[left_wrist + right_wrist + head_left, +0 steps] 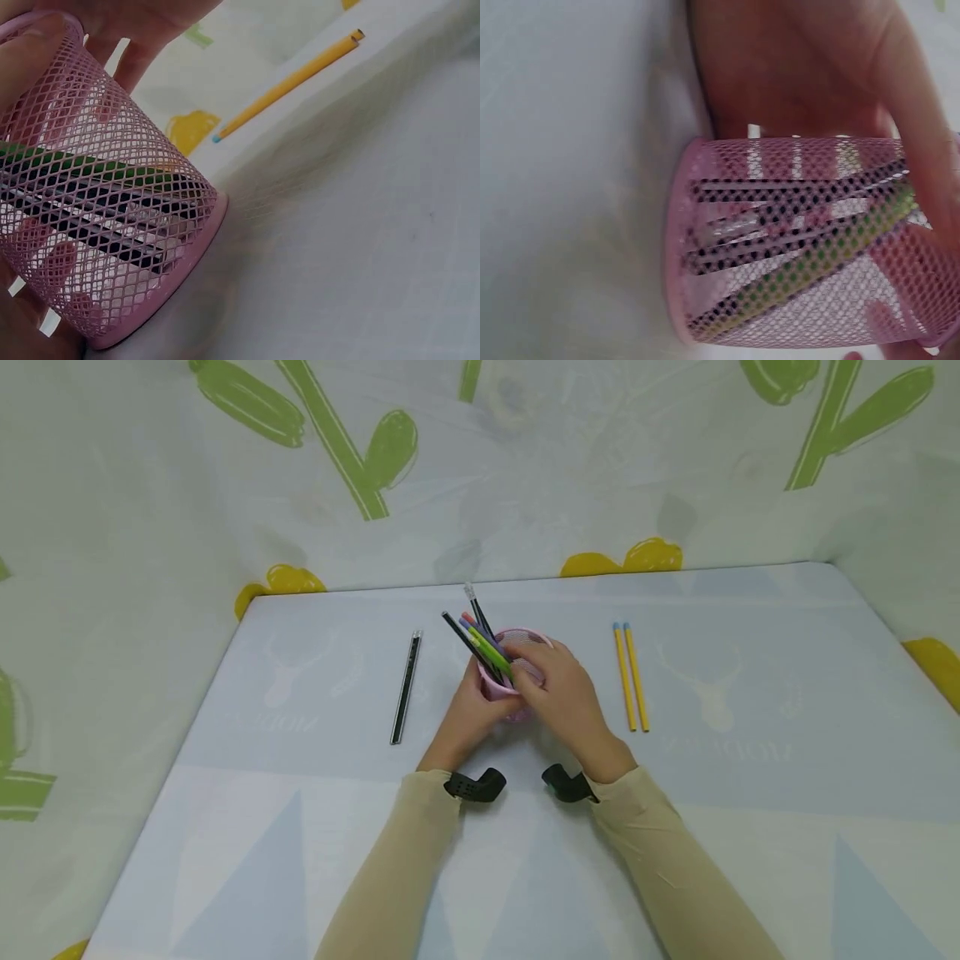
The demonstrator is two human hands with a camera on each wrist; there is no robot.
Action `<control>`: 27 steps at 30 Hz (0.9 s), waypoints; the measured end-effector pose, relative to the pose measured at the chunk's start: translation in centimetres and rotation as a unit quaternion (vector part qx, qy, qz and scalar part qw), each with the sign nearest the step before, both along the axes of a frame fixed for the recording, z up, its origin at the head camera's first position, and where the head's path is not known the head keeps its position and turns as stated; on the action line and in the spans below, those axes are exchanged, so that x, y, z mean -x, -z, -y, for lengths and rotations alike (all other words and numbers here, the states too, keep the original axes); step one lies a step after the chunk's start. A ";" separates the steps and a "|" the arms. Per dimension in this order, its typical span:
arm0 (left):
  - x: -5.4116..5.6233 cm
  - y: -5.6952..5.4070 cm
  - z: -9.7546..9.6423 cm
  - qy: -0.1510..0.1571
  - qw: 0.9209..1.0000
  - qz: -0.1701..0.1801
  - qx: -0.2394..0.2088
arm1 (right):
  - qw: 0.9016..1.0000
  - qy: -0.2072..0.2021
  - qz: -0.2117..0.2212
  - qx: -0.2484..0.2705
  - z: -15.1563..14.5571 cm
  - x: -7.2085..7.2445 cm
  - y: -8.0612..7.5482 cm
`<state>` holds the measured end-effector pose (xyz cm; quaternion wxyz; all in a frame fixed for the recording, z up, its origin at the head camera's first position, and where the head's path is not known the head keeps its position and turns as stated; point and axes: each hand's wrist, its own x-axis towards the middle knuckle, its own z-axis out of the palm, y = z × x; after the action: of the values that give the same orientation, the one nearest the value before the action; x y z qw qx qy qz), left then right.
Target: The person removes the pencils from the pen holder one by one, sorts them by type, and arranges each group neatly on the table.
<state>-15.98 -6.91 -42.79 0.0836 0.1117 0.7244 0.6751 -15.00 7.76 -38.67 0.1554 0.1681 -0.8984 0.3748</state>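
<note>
The left hand (pixel 468 714) grips the side of a pink, cylindrical mesh pen cup (pixel 112 187), probably to steady it between the two hands. The right hand (pixel 566 693) reaches over the rim; I cannot tell whether it pinches a pen or only holds the cup's edge. Inside, slim black pens (pixel 459 633) and a bright green pen (pixel 489 653) lean above and beyond the left hand. Left of that hand lies a slim black bundle (pixel 406 689); right of the right hand, two yellow blue-ended pencils (pixel 637 678) lie side by side, seemingly within easy reach.
</note>
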 end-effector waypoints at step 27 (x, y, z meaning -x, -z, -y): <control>-1.0 -2.3 0.0 0.021 0.999 -0.011 0.030 | 0.992 -0.017 0.076 -0.099 -0.4 -0.4 -1.8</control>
<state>-14.95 -6.95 -40.53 0.0933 0.1318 0.7430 0.6495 -14.60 8.18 -36.92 0.0634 0.1690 -0.9372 0.2984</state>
